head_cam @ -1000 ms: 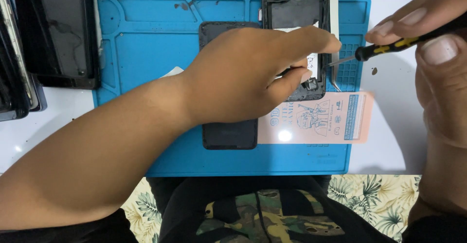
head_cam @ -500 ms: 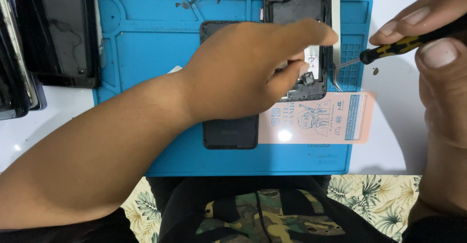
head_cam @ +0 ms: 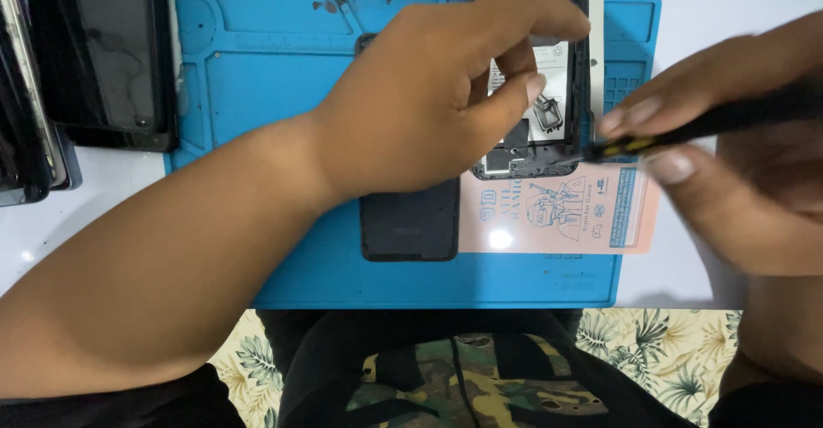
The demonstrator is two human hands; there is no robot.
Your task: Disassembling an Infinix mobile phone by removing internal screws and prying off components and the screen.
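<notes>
Two hands work over a blue repair mat on a white table. An opened phone, back cover off, lies on the mat with its long axis running away from the person. The left hand rests on it, forefinger stretched across the upper body and thumb curled toward the middle; the fingers press rather than clasp. The right hand, close on the phone's right, pinches a black-and-yellow screwdriver shut between thumb and fingers. The shaft lies nearly level, tip pointing left at the phone's lower right corner. A dark rear cover and a pink card lie just below.
</notes>
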